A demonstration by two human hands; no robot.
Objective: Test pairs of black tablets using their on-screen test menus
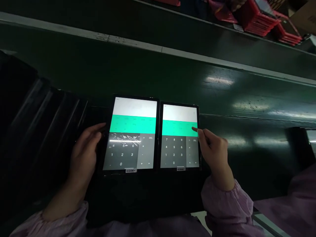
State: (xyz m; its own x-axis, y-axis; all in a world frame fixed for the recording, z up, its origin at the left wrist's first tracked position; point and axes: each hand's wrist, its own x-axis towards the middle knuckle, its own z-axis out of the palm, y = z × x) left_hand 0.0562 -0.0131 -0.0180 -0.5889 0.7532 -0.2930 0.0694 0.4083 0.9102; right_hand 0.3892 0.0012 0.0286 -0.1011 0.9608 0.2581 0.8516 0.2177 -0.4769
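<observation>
Two tablets lie side by side in front of me, a left tablet (pixel 123 161) and a slightly smaller-looking right tablet (pixel 172 159). Both screens are lit with a calculator: white on top, a bright green band, grey number keys below. Small barcode labels show at their lower edges. My left hand (pixel 85 149) rests by the left tablet's left edge, fingers apart, index fingertip at the frame. My right hand (pixel 216 148) is closed on what looks like a thin stylus (pixel 194 128), its tip over the green band of the right tablet.
Stacks of red-edged items (pixel 261 19) stand on the far belt at upper right. A pale rail (pixel 160 49) crosses behind the green work surface (pixel 148 72). Dark ridged material (pixel 49 102) rises at left. At right are another lit device (pixel 311 136) and a person's sleeve (pixel 296 197).
</observation>
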